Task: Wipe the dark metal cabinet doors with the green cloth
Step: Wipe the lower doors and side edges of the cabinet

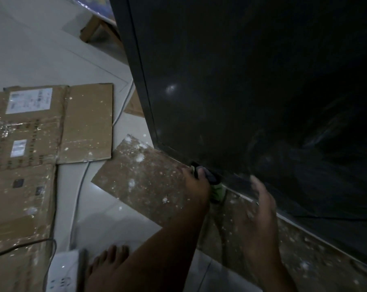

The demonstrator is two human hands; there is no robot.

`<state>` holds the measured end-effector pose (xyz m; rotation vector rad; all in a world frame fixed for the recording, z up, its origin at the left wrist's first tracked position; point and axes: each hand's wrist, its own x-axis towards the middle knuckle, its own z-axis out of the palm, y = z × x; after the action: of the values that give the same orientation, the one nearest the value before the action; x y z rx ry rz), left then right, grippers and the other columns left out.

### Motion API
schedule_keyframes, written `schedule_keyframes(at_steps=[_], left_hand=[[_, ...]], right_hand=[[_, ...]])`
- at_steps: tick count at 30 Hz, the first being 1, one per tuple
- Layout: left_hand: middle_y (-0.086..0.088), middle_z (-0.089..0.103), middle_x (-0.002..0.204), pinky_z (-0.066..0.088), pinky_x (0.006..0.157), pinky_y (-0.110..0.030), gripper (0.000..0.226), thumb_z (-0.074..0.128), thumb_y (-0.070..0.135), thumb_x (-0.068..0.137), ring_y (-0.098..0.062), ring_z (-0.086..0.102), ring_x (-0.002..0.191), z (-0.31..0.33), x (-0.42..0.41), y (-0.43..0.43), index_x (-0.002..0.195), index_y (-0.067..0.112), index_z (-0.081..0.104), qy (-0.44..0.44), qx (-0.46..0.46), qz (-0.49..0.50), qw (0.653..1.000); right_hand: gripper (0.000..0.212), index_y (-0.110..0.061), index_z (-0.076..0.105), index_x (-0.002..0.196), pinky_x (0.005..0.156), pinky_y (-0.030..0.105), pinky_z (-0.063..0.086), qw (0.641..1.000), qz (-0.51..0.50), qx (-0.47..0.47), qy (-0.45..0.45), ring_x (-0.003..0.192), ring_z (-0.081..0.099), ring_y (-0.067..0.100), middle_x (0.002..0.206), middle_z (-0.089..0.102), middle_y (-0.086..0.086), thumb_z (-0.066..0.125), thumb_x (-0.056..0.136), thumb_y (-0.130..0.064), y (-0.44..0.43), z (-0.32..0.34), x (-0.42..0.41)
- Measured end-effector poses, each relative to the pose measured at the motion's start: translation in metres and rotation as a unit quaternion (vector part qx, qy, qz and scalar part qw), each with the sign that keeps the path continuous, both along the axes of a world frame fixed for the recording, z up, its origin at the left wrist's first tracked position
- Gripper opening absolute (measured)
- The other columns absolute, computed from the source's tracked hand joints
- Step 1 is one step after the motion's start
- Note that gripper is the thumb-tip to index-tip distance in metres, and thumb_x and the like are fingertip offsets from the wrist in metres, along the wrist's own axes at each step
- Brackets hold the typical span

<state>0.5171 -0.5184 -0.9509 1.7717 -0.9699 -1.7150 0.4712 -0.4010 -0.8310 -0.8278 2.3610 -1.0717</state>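
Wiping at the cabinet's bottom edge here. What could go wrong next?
1. The green cloth, gripped by the left hand at the bottom edge of the cabinet door, may pick up grit from the speckled cardboard and smear it.
2. The bare foot sits beside a power strip and cable: possible snag on standing.

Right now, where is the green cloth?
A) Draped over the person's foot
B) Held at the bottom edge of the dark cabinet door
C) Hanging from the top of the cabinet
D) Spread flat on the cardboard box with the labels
B: the left hand grips the green cloth down at the lower edge of the cabinet door, just above the paint-speckled board on the floor.
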Motion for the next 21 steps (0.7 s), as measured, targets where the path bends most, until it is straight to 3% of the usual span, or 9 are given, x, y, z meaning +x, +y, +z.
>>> schedule_keyframes(at_steps=[4, 7, 9, 11, 12, 14, 16, 18, 21], left_hand=[[-0.005, 0.063, 0.11, 0.054, 0.091, -0.044, 0.021, 0.052, 0.03, 0.1, -0.022, 0.062, 0.104, 0.026, 0.017, -0.019, 0.117, 0.018, 0.052, 0.058, -0.055, 0.115, 0.99], [-0.007, 0.064, 0.114, 0.053, 0.094, -0.052, 0.032, 0.062, 0.046, 0.089, -0.025, 0.063, 0.108, 0.037, 0.028, -0.039, 0.111, 0.024, 0.056, 0.086, -0.128, 0.188, 0.97], [-0.009, 0.065, 0.113, 0.052, 0.093, -0.056, 0.04, 0.064, 0.056, 0.081, -0.028, 0.063, 0.107, 0.038, 0.03, -0.042, 0.109, 0.027, 0.057, 0.08, -0.15, 0.206, 0.964], [-0.01, 0.063, 0.114, 0.052, 0.091, -0.056, 0.044, 0.063, 0.056, 0.081, -0.028, 0.062, 0.107, 0.047, 0.028, -0.036, 0.111, 0.025, 0.056, 0.086, -0.169, 0.194, 0.963], [-0.011, 0.062, 0.114, 0.052, 0.091, -0.056, 0.044, 0.062, 0.055, 0.081, -0.029, 0.061, 0.107, 0.052, 0.025, -0.03, 0.112, 0.024, 0.056, 0.093, -0.179, 0.184, 0.962], [-0.01, 0.06, 0.115, 0.053, 0.091, -0.055, 0.041, 0.063, 0.054, 0.082, -0.028, 0.061, 0.107, 0.057, 0.015, -0.016, 0.112, 0.025, 0.057, 0.104, -0.209, 0.158, 0.959], [-0.01, 0.059, 0.115, 0.053, 0.091, -0.052, 0.04, 0.065, 0.048, 0.083, -0.026, 0.06, 0.108, 0.069, 0.005, -0.003, 0.112, 0.022, 0.059, 0.105, -0.249, 0.157, 0.95], [-0.016, 0.058, 0.115, 0.053, 0.091, -0.05, 0.042, 0.067, 0.04, 0.085, -0.029, 0.06, 0.107, 0.085, -0.003, 0.003, 0.114, 0.011, 0.059, 0.109, -0.288, 0.175, 0.935], [-0.021, 0.056, 0.117, 0.052, 0.094, -0.048, 0.04, 0.066, 0.034, 0.089, -0.032, 0.059, 0.11, 0.097, -0.013, 0.005, 0.116, 0.007, 0.058, 0.101, -0.353, 0.17, 0.914]], right_hand=[[0.05, -0.027, 0.037, 0.142, 0.078, 0.017, 0.043, 0.937, -0.279, -0.133, -0.163, 0.111, 0.051, 0.0, 0.145, 0.04, -0.002, 0.059, 0.098, -0.029, -0.02, 0.013, 0.01], [0.066, -0.026, 0.027, 0.148, 0.087, 0.031, 0.053, 0.901, -0.352, -0.215, -0.135, 0.127, 0.05, 0.012, 0.153, 0.032, 0.002, 0.062, 0.095, -0.041, -0.024, 0.012, 0.013], [0.076, -0.027, 0.024, 0.15, 0.107, 0.044, 0.046, 0.915, -0.336, -0.22, -0.039, 0.141, 0.038, 0.02, 0.158, 0.025, 0.007, 0.065, 0.09, -0.05, -0.023, 0.014, 0.014], [0.076, -0.022, 0.026, 0.151, 0.119, 0.035, 0.03, 0.937, -0.249, -0.194, 0.153, 0.147, 0.022, 0.021, 0.159, 0.016, 0.017, 0.065, 0.089, -0.043, -0.021, 0.025, 0.01], [0.071, -0.017, 0.03, 0.149, 0.12, 0.037, 0.026, 0.928, -0.178, -0.179, 0.273, 0.147, 0.019, 0.026, 0.156, 0.016, 0.022, 0.065, 0.091, -0.036, -0.019, 0.032, 0.006], [0.063, -0.013, 0.035, 0.147, 0.12, 0.053, 0.019, 0.869, -0.056, -0.15, 0.468, 0.143, 0.021, 0.041, 0.148, 0.021, 0.025, 0.064, 0.093, -0.028, -0.015, 0.04, -0.006], [0.068, -0.027, 0.027, 0.155, 0.119, 0.061, 0.013, 0.84, -0.026, -0.121, 0.528, 0.147, 0.017, 0.038, 0.15, 0.022, 0.024, 0.061, 0.096, -0.032, -0.015, 0.041, -0.025], [0.076, -0.036, 0.013, 0.158, 0.108, 0.076, 0.023, 0.853, -0.031, -0.082, 0.514, 0.146, 0.019, 0.042, 0.156, 0.022, 0.021, 0.059, 0.098, -0.041, -0.015, 0.039, -0.041], [0.08, -0.035, 0.01, 0.158, 0.094, 0.084, 0.028, 0.819, -0.014, -0.027, 0.573, 0.152, -0.004, 0.029, 0.167, -0.005, 0.001, 0.061, 0.097, -0.043, -0.013, 0.034, -0.061]])
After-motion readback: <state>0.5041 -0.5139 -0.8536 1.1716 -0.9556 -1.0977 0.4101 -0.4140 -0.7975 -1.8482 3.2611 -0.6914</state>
